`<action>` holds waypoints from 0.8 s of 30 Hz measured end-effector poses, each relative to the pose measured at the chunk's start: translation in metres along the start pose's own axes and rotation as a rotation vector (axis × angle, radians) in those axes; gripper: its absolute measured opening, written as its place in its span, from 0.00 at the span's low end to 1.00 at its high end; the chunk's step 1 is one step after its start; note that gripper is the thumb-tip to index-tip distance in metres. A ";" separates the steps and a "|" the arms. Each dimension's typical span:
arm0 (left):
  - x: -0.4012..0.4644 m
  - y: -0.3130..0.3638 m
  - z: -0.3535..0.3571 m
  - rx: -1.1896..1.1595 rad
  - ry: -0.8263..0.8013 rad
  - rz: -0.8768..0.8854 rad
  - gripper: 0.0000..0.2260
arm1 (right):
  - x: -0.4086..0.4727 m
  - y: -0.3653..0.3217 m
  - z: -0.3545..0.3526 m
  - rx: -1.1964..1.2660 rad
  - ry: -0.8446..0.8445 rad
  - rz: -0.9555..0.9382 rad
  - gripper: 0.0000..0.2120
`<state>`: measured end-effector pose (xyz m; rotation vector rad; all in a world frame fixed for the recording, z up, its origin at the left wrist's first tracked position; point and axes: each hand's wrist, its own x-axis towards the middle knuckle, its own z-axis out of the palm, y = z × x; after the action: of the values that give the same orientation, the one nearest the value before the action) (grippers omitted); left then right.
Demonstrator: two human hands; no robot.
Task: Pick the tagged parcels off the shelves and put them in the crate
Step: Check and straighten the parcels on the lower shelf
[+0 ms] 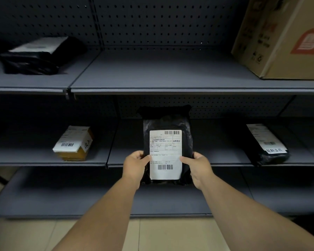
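A black plastic parcel [168, 124] with a white shipping label [165, 153] is held in front of the middle shelf [225, 160], its near end past the shelf's front edge. My left hand [134, 165] grips its left side with the thumb on the label. My right hand [198, 167] grips its right side, thumb on the label too. The crate is not in view.
A small brown box [73, 143] with a white label sits left on the middle shelf. A black labelled parcel [266, 144] lies to the right. On the upper shelf [152, 84] are a black bag [40, 55] at left and a large cardboard box [283, 37] at right. A lower shelf [62, 200] is below.
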<state>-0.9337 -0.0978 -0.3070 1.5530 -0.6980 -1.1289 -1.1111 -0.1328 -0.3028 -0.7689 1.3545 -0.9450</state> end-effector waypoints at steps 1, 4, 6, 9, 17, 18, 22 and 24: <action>0.000 0.000 0.000 0.005 -0.004 -0.001 0.07 | 0.000 0.000 0.000 -0.002 0.001 -0.002 0.07; 0.003 0.000 0.001 0.019 -0.008 -0.004 0.07 | 0.003 0.000 -0.001 -0.009 -0.001 -0.005 0.08; 0.005 0.000 0.002 0.029 -0.006 -0.008 0.07 | 0.006 0.000 -0.001 -0.018 0.001 -0.009 0.08; 0.010 0.001 0.004 0.037 -0.005 -0.018 0.07 | 0.011 0.000 0.000 -0.034 0.000 -0.010 0.08; 0.035 -0.003 0.009 0.126 0.027 -0.052 0.07 | 0.036 0.003 0.010 -0.117 0.048 0.018 0.05; 0.039 -0.005 0.009 0.139 0.033 -0.057 0.07 | 0.040 0.004 0.012 -0.136 0.055 0.027 0.04; 0.060 -0.012 0.010 0.179 0.051 -0.071 0.06 | 0.060 0.008 0.020 -0.185 0.080 0.053 0.03; 0.071 -0.018 0.010 0.193 0.044 -0.094 0.04 | 0.071 0.011 0.023 -0.213 0.099 0.056 0.03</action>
<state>-0.9173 -0.1589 -0.3458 1.7843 -0.7277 -1.1182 -1.0887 -0.1929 -0.3417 -0.8494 1.5730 -0.8118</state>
